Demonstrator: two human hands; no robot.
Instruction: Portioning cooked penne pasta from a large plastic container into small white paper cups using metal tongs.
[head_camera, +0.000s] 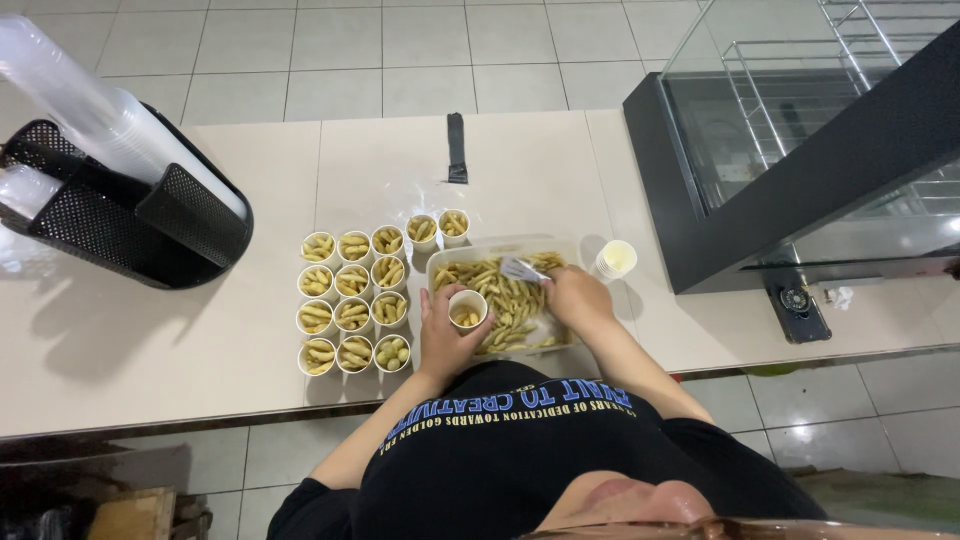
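Observation:
My left hand (446, 338) holds a small white paper cup (467, 308) with a few fried sticks in it, over the near left part of a clear plastic tub (438, 262). The tub is full of golden fried sticks (508, 305). My right hand (577, 300) grips metal tongs (522, 269) whose tips point into the sticks at the tub's far side. To the left stand several filled paper cups (353, 313) in rows. Two more filled cups (438, 229) sit behind the tub.
A stack of empty cups (616, 259) stands right of the tub. A black mesh holder (120, 215) with clear plastic cup sleeves (95, 110) fills the far left. A glass display warmer (800, 140) stands at right. A black flat tool (457, 147) lies at the back of the counter (150, 340).

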